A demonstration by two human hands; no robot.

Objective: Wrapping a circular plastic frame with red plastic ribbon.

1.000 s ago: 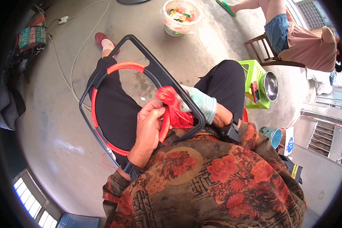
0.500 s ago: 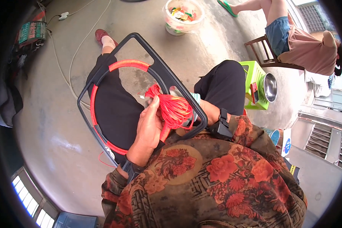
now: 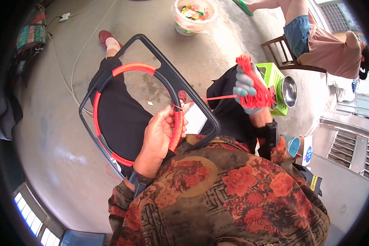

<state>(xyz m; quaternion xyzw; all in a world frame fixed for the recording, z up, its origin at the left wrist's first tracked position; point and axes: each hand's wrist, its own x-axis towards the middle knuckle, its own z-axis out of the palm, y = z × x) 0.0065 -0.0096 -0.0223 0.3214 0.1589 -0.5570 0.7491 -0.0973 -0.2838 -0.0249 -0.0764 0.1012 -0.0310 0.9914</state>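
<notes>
Across my lap lies a black frame (image 3: pixel 186 84) with a round ring inside it. Bands of red-orange cord wrapping (image 3: pixel 134 68) cover parts of that ring. My left hand (image 3: pixel 161 130), bare, is closed round the ring's right side, at the wrapped stretch nearest me. Out to the right, my right hand (image 3: pixel 244 85) in a grey-green glove grips a hank of red cord (image 3: pixel 258 92). A taut strand runs from the hank back to the ring just above my left fingers.
A clear bucket (image 3: pixel 194 20) with scraps inside stands ahead on the floor. At the right, a green plastic stool (image 3: pixel 270 71) has a metal bowl (image 3: pixel 290 91) beside it. A person sits on a wooden chair (image 3: pixel 293 61) at the far right. White cables (image 3: pixel 63 74) trail along the left floor.
My right hand has moved from inside the frame out to the right with the hank, drawing a strand straight. My left hand has gone from the hank to the ring.
</notes>
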